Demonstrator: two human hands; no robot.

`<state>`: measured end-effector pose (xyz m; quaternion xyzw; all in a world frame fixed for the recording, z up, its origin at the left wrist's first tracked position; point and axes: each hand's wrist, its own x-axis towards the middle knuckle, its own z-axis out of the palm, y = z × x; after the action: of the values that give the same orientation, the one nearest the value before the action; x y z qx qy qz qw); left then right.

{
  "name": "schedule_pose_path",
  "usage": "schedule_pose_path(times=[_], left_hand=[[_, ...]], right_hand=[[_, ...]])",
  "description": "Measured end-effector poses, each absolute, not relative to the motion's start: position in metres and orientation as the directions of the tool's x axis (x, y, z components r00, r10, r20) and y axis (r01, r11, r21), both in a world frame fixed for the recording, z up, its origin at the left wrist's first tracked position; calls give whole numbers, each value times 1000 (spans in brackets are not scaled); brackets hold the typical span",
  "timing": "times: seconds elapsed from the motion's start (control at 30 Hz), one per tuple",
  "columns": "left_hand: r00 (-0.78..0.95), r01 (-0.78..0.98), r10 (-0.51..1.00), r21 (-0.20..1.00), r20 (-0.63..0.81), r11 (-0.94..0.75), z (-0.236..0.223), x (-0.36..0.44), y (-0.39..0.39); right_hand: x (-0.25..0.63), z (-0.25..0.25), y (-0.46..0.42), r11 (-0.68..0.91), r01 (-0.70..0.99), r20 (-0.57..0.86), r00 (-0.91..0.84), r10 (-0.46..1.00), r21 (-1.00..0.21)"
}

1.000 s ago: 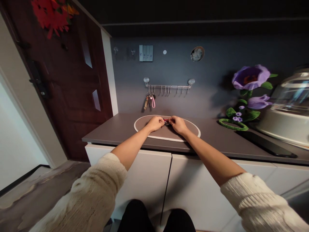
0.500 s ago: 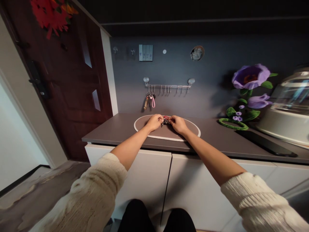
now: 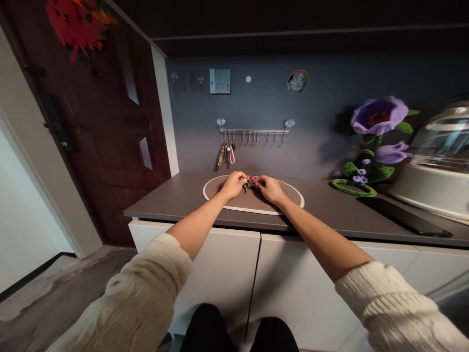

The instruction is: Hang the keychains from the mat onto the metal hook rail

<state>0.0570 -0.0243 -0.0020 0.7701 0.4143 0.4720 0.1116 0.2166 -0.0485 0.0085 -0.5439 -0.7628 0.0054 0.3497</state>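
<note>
Both my hands meet over an oval grey mat (image 3: 289, 200) with a white rim on the dark counter. My left hand (image 3: 233, 184) and my right hand (image 3: 268, 188) pinch a small bunch of keys (image 3: 250, 182) with a red part between their fingertips, just above the mat. Both hands have curled fingers closed on the bunch. On the wall behind, a metal hook rail (image 3: 254, 131) carries another key bunch (image 3: 227, 153) with a pink loop at its left end.
A dark wooden door (image 3: 106, 127) stands at the left. Purple fabric flowers (image 3: 379, 139) and a large pale appliance (image 3: 434, 161) sit on the counter (image 3: 172, 195) at the right, with a black flat object (image 3: 406, 220) in front. White cabinet doors (image 3: 227, 274) are below.
The keys have been lifted slightly and shifted a little left between my fingers; the hands stay nearly in place over the mat.
</note>
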Motion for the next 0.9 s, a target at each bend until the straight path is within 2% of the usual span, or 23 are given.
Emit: schedule_pose_path(times=[0.63,0.9], left_hand=[[164,491,710,567,685,-661,-1,56,-23],[92,386,713,636,695,-669,1,56,-22]], right_hand=[[217,7,-46,426,818,542,-172,823,-387],[217,7,-46,429,805,540,-166,825,-409]])
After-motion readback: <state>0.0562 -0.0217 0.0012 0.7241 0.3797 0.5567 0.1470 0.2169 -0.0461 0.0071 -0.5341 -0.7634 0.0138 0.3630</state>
